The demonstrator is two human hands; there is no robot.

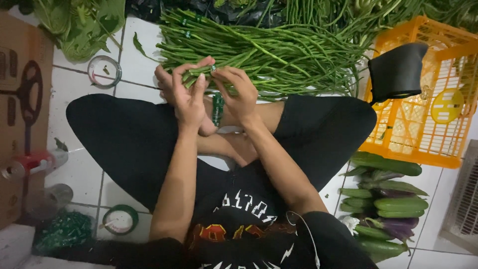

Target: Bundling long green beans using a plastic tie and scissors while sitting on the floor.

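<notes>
I sit cross-legged on a white tiled floor. My left hand (pixel 183 94) grips the end of a bundle of long green beans (pixel 199 70). My right hand (pixel 240 92) pinches a strip of green tape (pixel 217 107) at the bundle's end; the strip hangs down between my hands. A large pile of long beans (pixel 279 52) lies on the floor just beyond my hands, some bunches bound with green tape.
An orange plastic crate (pixel 423 99) with a black cloth (pixel 397 72) stands at right. Cucumbers and eggplants (pixel 388 209) lie at lower right. Tape rolls (pixel 104 71) (pixel 119 219), a cardboard box (pixel 22 109) and leafy greens (pixel 79 25) are at left.
</notes>
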